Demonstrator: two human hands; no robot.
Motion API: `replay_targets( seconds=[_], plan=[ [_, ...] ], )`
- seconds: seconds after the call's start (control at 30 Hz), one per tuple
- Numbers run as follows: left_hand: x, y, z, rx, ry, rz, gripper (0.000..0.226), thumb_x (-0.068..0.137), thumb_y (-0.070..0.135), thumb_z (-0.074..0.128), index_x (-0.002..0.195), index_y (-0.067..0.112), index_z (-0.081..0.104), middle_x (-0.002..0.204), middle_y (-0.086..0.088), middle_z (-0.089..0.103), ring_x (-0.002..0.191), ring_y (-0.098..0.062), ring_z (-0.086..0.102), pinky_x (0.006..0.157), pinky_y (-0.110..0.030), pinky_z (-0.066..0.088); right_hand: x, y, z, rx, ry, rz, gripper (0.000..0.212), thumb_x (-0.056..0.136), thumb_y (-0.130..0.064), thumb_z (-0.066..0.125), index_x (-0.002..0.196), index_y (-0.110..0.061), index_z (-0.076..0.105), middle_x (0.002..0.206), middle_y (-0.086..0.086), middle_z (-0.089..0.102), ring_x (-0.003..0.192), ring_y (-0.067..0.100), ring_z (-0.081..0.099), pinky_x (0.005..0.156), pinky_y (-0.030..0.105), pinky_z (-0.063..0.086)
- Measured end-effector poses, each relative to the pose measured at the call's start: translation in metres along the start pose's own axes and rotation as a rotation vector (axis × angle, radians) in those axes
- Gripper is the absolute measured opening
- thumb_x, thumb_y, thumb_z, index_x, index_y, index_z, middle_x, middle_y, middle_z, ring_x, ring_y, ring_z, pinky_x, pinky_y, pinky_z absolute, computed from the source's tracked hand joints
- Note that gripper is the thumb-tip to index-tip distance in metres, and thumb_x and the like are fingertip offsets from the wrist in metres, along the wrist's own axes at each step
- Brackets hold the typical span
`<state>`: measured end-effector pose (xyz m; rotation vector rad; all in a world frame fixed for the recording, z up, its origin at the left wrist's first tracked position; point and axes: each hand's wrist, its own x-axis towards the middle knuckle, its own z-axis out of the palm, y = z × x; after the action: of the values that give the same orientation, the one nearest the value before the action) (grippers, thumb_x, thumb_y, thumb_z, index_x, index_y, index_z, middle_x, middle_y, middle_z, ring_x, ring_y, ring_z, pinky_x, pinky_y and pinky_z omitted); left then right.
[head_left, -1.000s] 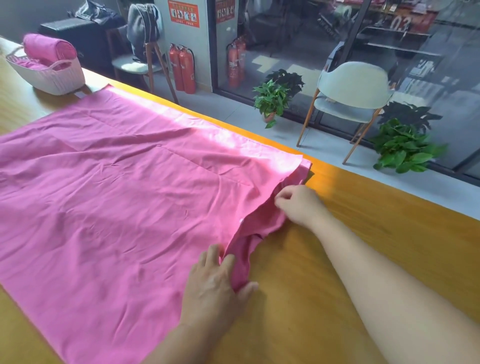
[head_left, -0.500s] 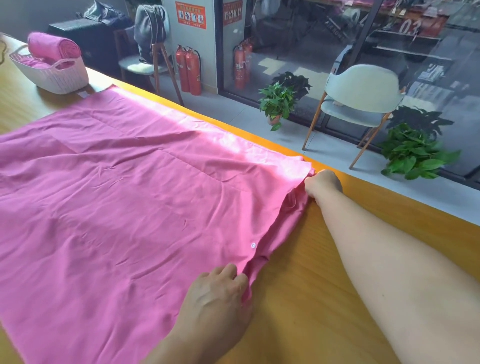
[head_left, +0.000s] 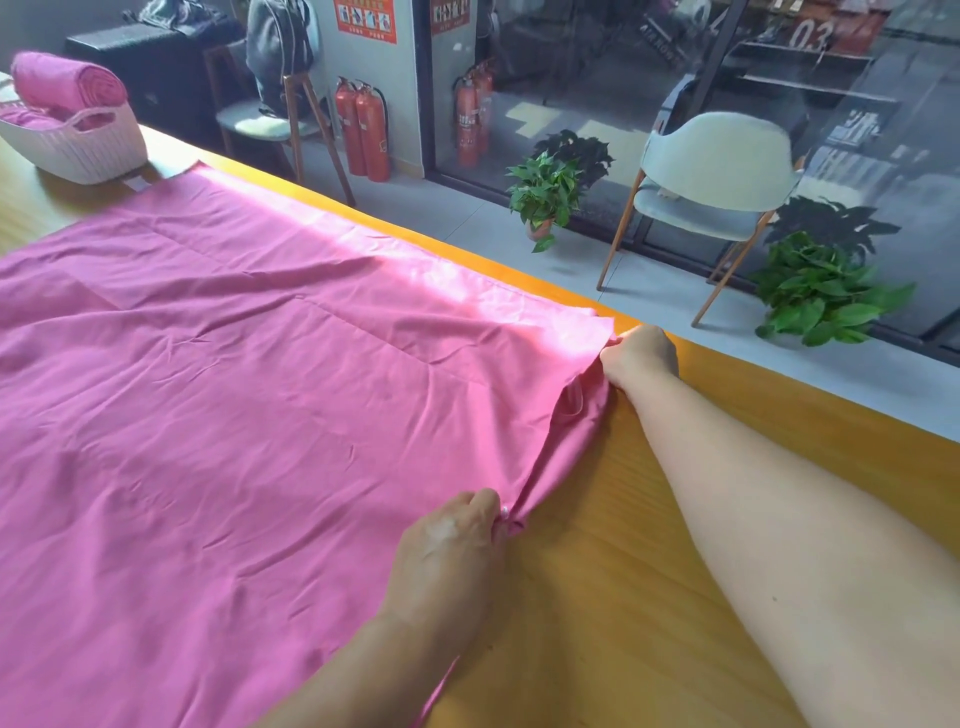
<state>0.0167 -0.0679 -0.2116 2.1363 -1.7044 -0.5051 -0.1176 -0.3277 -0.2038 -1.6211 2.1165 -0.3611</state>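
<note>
A large pink cloth (head_left: 249, 415) lies spread over the wooden table (head_left: 649, 571), two layers showing along its right edge. My left hand (head_left: 452, 551) grips that edge near me, fingers curled round the fabric beside a small white button. My right hand (head_left: 641, 356) pinches the cloth's far right corner close to the table's far edge. The edge between the two hands runs fairly straight, with a small open gap between the layers.
A white basket (head_left: 78, 150) with a rolled pink cloth (head_left: 67, 85) stands at the table's far left. Beyond the table's far edge are chairs (head_left: 711, 176), potted plants (head_left: 545, 192), fire extinguishers (head_left: 363, 135) and a glass wall.
My right hand slid along the cloth's edge to its far corner. My left hand went from flat on the cloth to gripping the near edge, and the bunched edge got pulled straighter.
</note>
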Motion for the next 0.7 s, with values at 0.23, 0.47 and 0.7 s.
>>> replay_targets(
  seconds=[0.23,0.47,0.7],
  plan=[
    [0.002,0.004,-0.006,0.109,-0.057,-0.001,0.031,0.098,0.051,0.039,0.089,0.022,0.043,0.094,0.002,0.059,0.089,-0.02,0.057,0.077,-0.035,0.044,-0.004,0.005,0.002,-0.018,-0.002,-0.085,0.01,0.089,-0.006,0.05,0.09,-0.012,0.058,0.088,0.005,0.057,0.083,0.03,0.054,0.062,0.029,0.038],
    [0.009,0.015,-0.011,-0.017,-0.054,-0.058,0.023,0.096,0.053,0.045,0.101,0.031,0.048,0.093,0.01,0.061,0.091,-0.013,0.059,0.075,-0.03,0.044,-0.006,0.006,0.002,-0.067,0.017,-0.132,0.008,0.091,-0.007,0.048,0.091,-0.013,0.054,0.09,0.004,0.053,0.085,0.028,0.05,0.068,0.031,0.038],
    [0.02,0.018,-0.007,0.03,-0.175,-0.026,0.021,0.098,0.037,0.045,0.101,0.019,0.055,0.101,0.002,0.055,0.096,-0.023,0.057,0.082,-0.038,0.045,0.0,0.01,0.003,-0.046,0.031,-0.141,0.014,0.09,-0.007,0.049,0.096,-0.012,0.06,0.092,0.006,0.057,0.084,0.028,0.05,0.069,0.029,0.038]
  ],
)
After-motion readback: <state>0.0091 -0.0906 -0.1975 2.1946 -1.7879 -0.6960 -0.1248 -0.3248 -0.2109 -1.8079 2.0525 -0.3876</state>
